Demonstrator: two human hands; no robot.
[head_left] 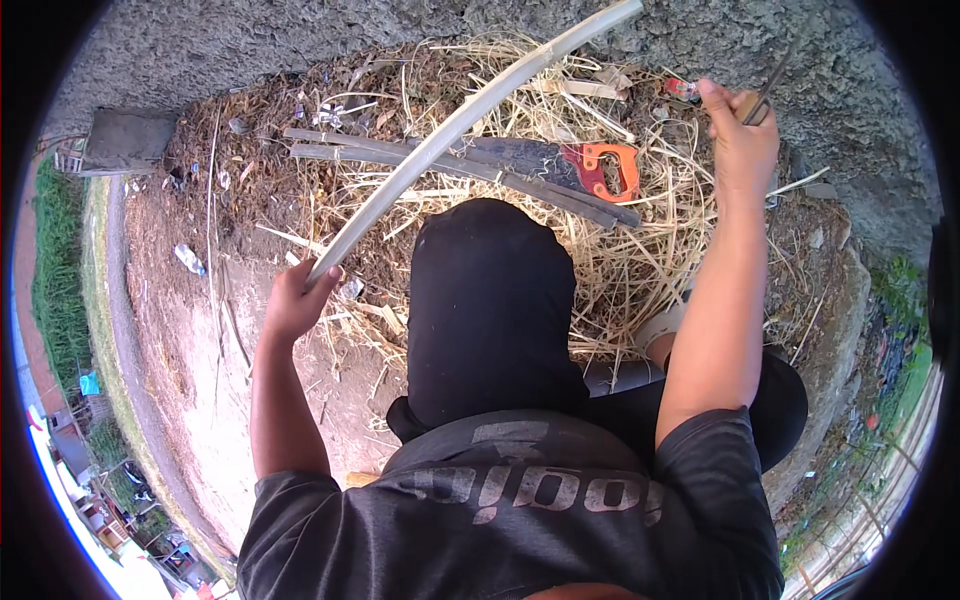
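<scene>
My left hand [299,302] is closed around the lower end of a long, pale, slightly curved bamboo strip [445,135]. The strip slants up and to the right, its far end in front of the rough wall. Raised at the right, my right hand [744,140] grips the wooden handle of a knife [766,88], whose dark, narrow blade points up and to the right. The knife is apart from the strip. On the ground beyond my knee lies a handsaw [600,172] with an orange and red handle. Grey-brown wooden slats [560,195] lie beside and partly over its dark blade.
Thin pale shavings [660,250] cover much of the ground around the saw. A rough grey wall [290,40] runs along the far side, with a grey block [130,138] at its left. My dark-clothed knee [490,300] rises in the middle. A crumpled plastic bottle [188,259] lies at left.
</scene>
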